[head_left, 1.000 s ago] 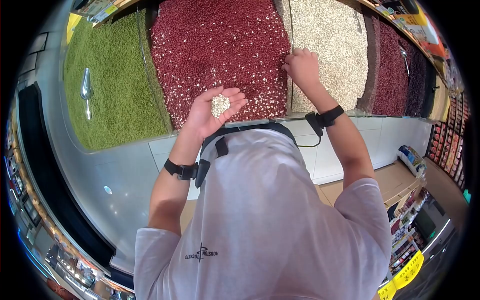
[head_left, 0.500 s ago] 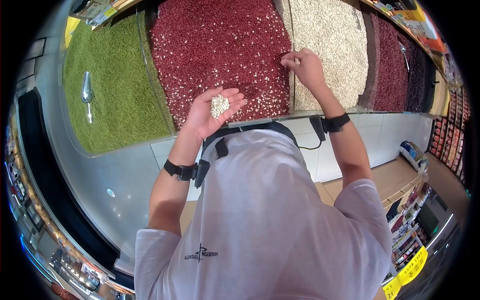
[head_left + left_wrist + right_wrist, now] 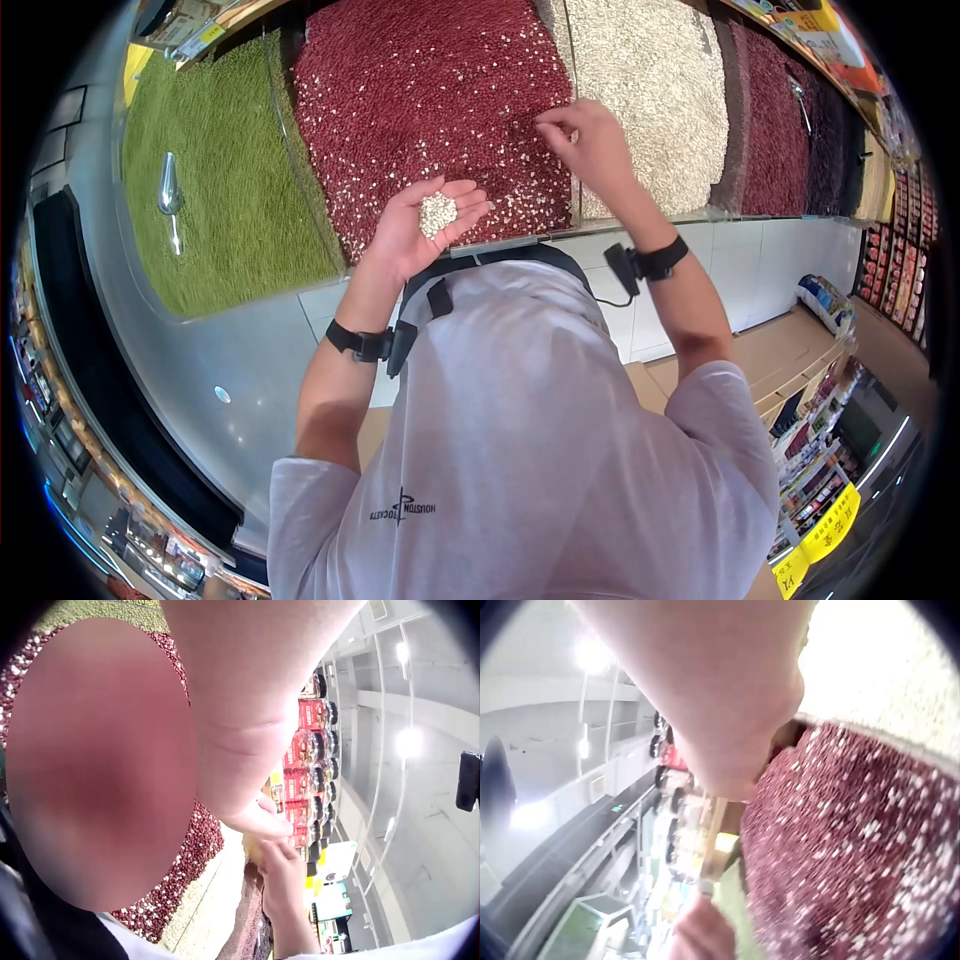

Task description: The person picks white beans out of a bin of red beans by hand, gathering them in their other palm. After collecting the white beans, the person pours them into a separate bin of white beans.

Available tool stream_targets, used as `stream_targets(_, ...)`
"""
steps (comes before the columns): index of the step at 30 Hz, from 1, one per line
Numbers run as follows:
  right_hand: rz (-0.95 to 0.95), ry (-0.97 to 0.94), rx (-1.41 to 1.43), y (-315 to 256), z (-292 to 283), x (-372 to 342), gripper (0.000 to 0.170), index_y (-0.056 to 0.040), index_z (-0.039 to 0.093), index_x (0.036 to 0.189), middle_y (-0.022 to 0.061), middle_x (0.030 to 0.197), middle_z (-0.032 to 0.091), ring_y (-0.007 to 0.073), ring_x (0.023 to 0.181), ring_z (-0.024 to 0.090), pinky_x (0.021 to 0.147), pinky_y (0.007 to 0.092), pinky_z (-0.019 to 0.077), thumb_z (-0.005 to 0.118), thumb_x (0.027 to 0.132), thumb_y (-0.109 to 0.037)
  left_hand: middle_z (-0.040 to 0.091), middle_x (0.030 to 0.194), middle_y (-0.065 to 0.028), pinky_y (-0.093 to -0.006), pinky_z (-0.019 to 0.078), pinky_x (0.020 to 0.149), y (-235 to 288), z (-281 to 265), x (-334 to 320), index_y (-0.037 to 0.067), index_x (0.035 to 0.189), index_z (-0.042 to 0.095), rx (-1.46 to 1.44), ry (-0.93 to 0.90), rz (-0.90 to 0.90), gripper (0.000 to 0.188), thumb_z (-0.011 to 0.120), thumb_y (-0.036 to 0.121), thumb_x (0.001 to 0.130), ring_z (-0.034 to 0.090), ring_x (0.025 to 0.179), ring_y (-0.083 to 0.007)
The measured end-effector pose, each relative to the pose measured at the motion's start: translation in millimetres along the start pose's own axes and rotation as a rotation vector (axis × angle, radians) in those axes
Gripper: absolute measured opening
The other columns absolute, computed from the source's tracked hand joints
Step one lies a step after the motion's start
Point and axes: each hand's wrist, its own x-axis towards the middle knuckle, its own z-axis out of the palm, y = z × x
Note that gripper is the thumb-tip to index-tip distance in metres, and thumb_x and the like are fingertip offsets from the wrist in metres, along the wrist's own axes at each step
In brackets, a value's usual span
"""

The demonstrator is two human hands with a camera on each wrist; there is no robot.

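Small cream-white beans (image 3: pixel 438 213) lie on the wide, upturned left hand (image 3: pixel 408 230); picking seems underway, right hand (image 3: pixel 594 143) narrow, contents unclear; next I'd pinch precisely among dark-red beans (image 3: pixel 430 75)

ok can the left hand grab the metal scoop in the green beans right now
Probably not without spilling: the left hand, palm up, cups a pile of white grains. Otherwise the way looks free, with just the bin divider to cross and nothing lying over the metal scoop.
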Motion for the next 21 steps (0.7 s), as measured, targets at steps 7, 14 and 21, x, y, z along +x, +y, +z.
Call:
stream_targets(7,-0.078,-0.129,-0.451,54.0,14.0,2.7,0.015,-0.0151,0.073,0.087,0.0031,0.077,0.059,0.0213,0.081,0.059,0.074,0.0368,0.0445,0.071,0.079,-0.027,0.064,0.107,-0.0252,-0.0407,0.0576,0.090,-1.5,-11.1,-4.8,-0.011,0.107,0.058,-0.043,0.001,0.026,0.033,0.047,0.019,0.097,0.064,0.105,-0.0372)
stream_targets(14,-0.072,-0.146,-0.508,58.4,27.3,7.3,0.014,-0.0172,0.073,0.085,0.0022,0.082,0.060,0.0212,0.087,0.058,0.078,0.0374,0.0423,0.071,0.078,-0.028,0.063,0.108,-0.0258,-0.0407,0.0585,0.088,-4.5,-13.5,-10.2,-0.011,0.109,0.057,-0.083,0.025,0.023,0.034,0.047,0.019,0.097,0.063,0.105,-0.0378)
stream_targets(21,-0.077,-0.141,-0.416,64.7,28.8,8.4,0.011,-0.0148,0.072,0.083,0.0037,0.080,0.060,0.0220,0.083,0.059,0.076,0.0379,0.0443,0.070,0.080,-0.025,0.064,0.108,-0.0256,-0.0408,0.0583,0.088,-6.0,-16.2,-10.3,-0.011,0.109,0.057,-0.080,0.029,0.032,0.034,0.047,0.019,0.097,0.063,0.105,-0.0375)
